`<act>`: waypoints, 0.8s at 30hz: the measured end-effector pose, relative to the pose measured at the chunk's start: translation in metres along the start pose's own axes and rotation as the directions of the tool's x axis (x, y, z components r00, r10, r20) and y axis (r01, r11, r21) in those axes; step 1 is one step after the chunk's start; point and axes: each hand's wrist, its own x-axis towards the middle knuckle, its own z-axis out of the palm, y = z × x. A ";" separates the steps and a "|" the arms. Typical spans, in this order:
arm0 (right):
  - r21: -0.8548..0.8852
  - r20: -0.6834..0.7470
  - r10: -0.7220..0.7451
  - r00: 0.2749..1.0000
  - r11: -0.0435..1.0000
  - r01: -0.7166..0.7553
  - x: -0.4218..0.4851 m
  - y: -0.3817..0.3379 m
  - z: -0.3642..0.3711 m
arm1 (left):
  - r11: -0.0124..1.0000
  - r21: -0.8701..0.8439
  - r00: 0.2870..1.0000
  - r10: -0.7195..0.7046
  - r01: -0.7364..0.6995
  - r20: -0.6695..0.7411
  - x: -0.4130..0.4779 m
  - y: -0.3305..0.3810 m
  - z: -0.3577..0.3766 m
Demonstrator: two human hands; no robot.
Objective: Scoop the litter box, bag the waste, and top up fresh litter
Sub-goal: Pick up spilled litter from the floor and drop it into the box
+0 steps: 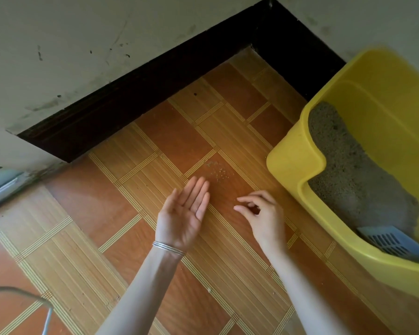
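Spreading beneath both hands is the floor [136, 213], laid in orange-brown squares crossed by bands of pale yellow stripes. Beyond the hands rises a scuffed pale wall [82, 56], edged at its foot by a dark skirting board [136, 97] that turns a corner ahead of the right hand.

To the right of the right hand stands the yellow litter box [298, 170], near the hand but not touching it. Its high side wall curves down to a lower front lip. Inside lies grey litter [353, 180], heaped against the far end. A blue slotted scoop [392, 243] rests in the near end of the box, on the litter, further right and nearer the person than the right hand.

The left hand [186, 211] is turned palm up, fingers straight and held together, fully open and holding nothing that can be seen. A thin silver bracelet [168, 247] circles its wrist. The right hand [259, 211] is palm down just beside it, low over the floor, its fingers curled inward with thumb and forefinger drawn towards each other; whether anything is pinched between them cannot be told.

Just ahead of the two hands, between their fingertips and the box corner, a small scatter of spilled grains [218, 171] lies on an orange square.
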 end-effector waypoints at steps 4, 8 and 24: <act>-0.014 -0.061 -0.033 0.998 0.999 0.032 0.004 -0.005 0.006 | 1.000 0.001 1.000 -0.007 0.007 -0.010 -0.002 0.001 0.000; -0.096 -0.073 -0.057 0.996 0.994 0.050 0.004 -0.008 0.010 | 1.000 -0.025 1.000 -0.019 0.018 -0.023 -0.003 0.001 -0.001; 0.069 -0.087 -0.055 0.995 0.996 0.061 0.034 -0.025 0.009 | 1.000 0.004 0.999 0.024 -0.024 -0.046 0.009 0.006 0.007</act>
